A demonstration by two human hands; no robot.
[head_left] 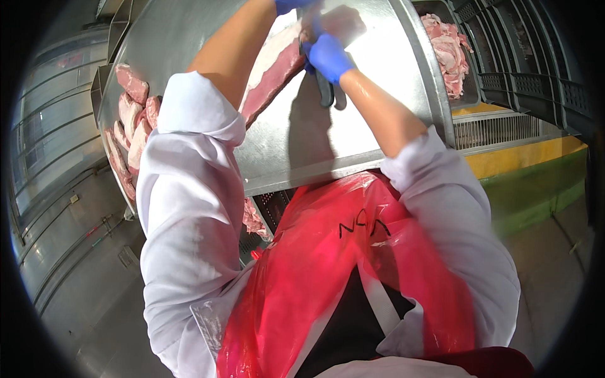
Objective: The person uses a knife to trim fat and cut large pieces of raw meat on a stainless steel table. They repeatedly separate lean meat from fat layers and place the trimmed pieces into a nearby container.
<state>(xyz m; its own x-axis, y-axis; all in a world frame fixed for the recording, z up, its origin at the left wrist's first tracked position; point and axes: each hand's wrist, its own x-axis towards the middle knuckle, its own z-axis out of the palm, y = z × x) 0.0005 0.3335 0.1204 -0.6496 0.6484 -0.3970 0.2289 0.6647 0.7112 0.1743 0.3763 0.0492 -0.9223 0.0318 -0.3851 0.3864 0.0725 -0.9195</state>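
A long slab of raw pork (275, 80), pink along one side with white fat on the other, lies slantwise on the steel work table (372, 129). My right hand (330, 58), in a blue glove, is closed around a dark grey handle (325, 92) of what looks like a knife. Its blade end is beside the far part of the slab, largely hidden by glare and my fingers. At the top edge, over the slab's far end, is my blue-gloved left hand (291, 5). The frame cuts it off and its fingers do not show.
Several cut pieces of meat (133, 123) are heaped along the table's left edge. Beyond the raised right rim stands a dark tub of meat trimmings (447, 57), near black plastic crates (529, 82). More trimmings (253, 217) show below the table's near edge.
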